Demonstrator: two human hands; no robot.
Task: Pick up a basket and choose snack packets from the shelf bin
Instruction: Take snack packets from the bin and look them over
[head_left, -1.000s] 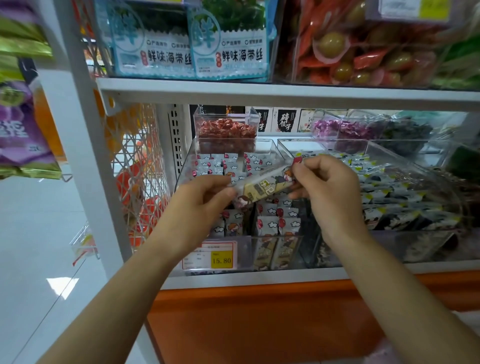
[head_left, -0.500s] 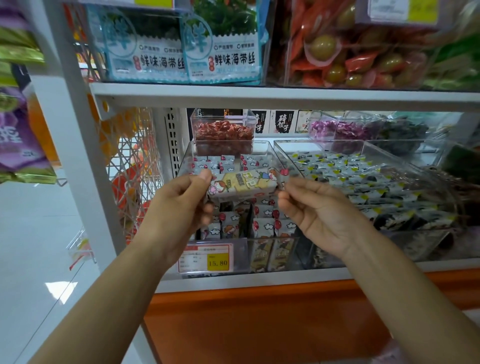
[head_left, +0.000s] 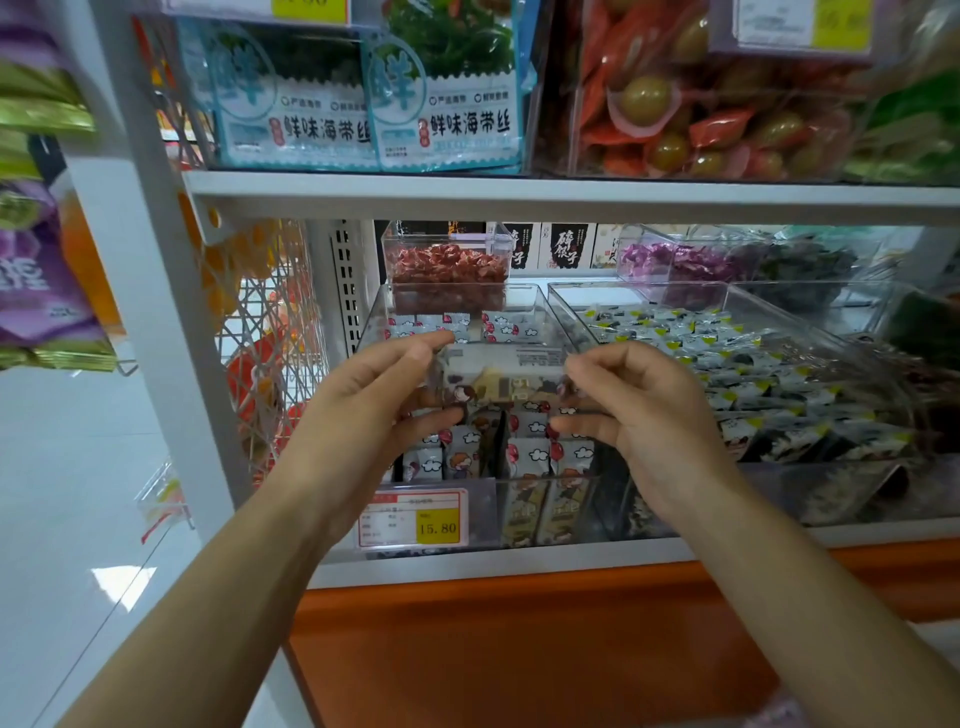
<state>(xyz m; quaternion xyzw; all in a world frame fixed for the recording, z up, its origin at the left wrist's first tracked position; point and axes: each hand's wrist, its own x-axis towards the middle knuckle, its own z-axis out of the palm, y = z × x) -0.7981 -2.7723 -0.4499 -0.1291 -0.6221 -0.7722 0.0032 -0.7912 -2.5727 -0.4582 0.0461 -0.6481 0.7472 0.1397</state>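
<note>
Clear glossy plastic bin (head_left: 524, 506); shiny printed film snack packet (head_left: 501, 376); matt white painted metal shelf (head_left: 519, 195).

Packet (head_left: 501, 382): both ends are hidden where the left hand (head_left: 374, 395) and right hand (head_left: 641, 402) pinch it, its print is too blurred to read, and both forearms are cut off by the bottom edge. Price tag (head_left: 415, 519): only 15.80 is legible, the rest is too small, and the packets low in the bin (head_left: 485, 506) are smeared behind its clear front wall. Seaweed packs (head_left: 363, 104) and red-green pouches (head_left: 701, 119) are cut by the top edge, purple bags (head_left: 36, 280) are cut by the left edge and blurred, and stock at the far right is too smeared to identify.
</note>
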